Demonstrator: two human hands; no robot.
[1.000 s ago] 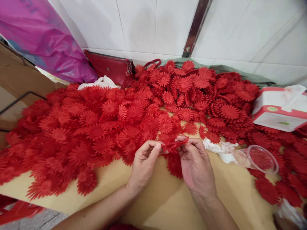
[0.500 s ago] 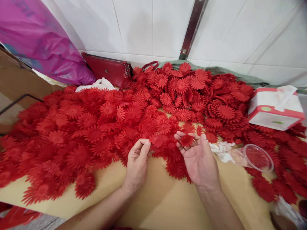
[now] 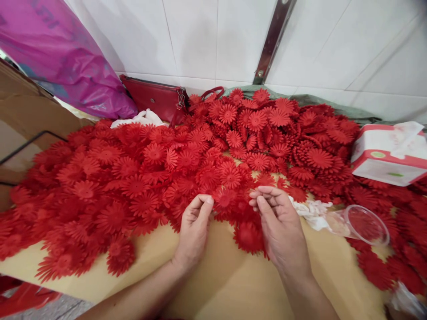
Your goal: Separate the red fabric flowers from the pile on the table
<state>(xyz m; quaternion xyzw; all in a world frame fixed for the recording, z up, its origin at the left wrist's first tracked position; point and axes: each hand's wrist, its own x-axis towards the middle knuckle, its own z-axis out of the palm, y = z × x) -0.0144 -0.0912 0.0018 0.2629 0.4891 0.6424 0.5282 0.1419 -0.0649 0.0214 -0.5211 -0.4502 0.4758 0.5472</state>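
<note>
My left hand [image 3: 194,226] is closed in a pinch, thumb against index finger. Whatever lies between the fingertips is too small to make out; a red flower layer with narrow petals [image 3: 224,198] is right beside them. Across from it is my right hand [image 3: 282,224], fingers loosely curled and thumb apart, with nothing visible in them. Just below and left of the right fingers, a blurred red flower piece [image 3: 248,235] is at the near edge of the pile. A broad heap of red artificial flower pieces [image 3: 136,184] spreads behind both hands.
Right of my right hand are crumpled white tissue [image 3: 312,212] and a clear plastic cup on its side [image 3: 367,224]. A tissue box [image 3: 390,155] sits on flowers farther right. Along the tiled wall are a red purse [image 3: 153,98] and a purple plastic bag [image 3: 73,62].
My right hand has turned from palm-up to thumb-side up, and the red flower piece at its fingers has dropped toward the pile below. My left hand keeps its pinch. The view has shifted slightly.
</note>
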